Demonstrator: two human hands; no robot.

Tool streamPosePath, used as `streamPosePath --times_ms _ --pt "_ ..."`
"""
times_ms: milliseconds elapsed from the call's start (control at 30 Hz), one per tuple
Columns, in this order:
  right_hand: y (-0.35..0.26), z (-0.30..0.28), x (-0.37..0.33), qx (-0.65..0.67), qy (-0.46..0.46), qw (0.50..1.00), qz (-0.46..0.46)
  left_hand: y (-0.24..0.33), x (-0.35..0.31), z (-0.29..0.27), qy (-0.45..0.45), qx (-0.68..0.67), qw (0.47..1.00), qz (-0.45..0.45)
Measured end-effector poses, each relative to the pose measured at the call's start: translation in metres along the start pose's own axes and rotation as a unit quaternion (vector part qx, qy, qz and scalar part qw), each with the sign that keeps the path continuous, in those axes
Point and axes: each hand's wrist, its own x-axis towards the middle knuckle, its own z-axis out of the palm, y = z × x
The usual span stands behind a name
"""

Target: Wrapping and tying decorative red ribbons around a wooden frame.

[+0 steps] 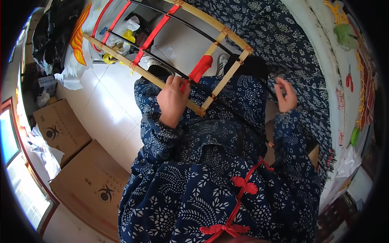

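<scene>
At centre, the left hand pinches red ribbon, seemingly wrapping; mid-right, the right hand looks empty. Next turn likely needs tension.

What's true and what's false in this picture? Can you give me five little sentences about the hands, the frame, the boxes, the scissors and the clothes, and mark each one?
1. The left hand is touching a red ribbon at the wooden frame. True.
2. The right hand is holding the wooden frame too. False: it is apart from the frame, with its fingers loosely bent.
3. The cardboard boxes are on the left side of the picture. True.
4. The red scissors are on top of a cardboard box. False: they are on the white surface at the right.
5. The person's clothes are plain yellow. False: they are dark blue with white patterns.
</scene>
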Motion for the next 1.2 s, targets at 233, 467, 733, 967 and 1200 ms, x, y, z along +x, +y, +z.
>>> streamPosePath --times_ms 233,467,733,967,1200 --pt "0.008 0.013 -0.010 0.002 -0.013 1.000 -0.025 0.005 0.004 0.011 0.018 0.030 0.999 0.002" --pt "0.008 0.021 -0.011 -0.012 0.044 0.998 -0.049 0.004 0.008 0.026 0.033 0.028 0.999 0.016" --pt "0.026 -0.032 -0.029 0.020 0.172 0.985 -0.024 -0.004 0.004 0.026 0.002 0.030 0.999 0.045" --pt "0.158 -0.240 -0.084 -0.129 0.637 0.759 0.050 0.022 -0.009 0.010 0.025 -0.003 0.995 0.095" --pt "0.259 -0.402 -0.180 -0.534 0.607 0.486 0.333 -0.034 -0.047 0.004 0.040 -0.202 0.979 -0.007"
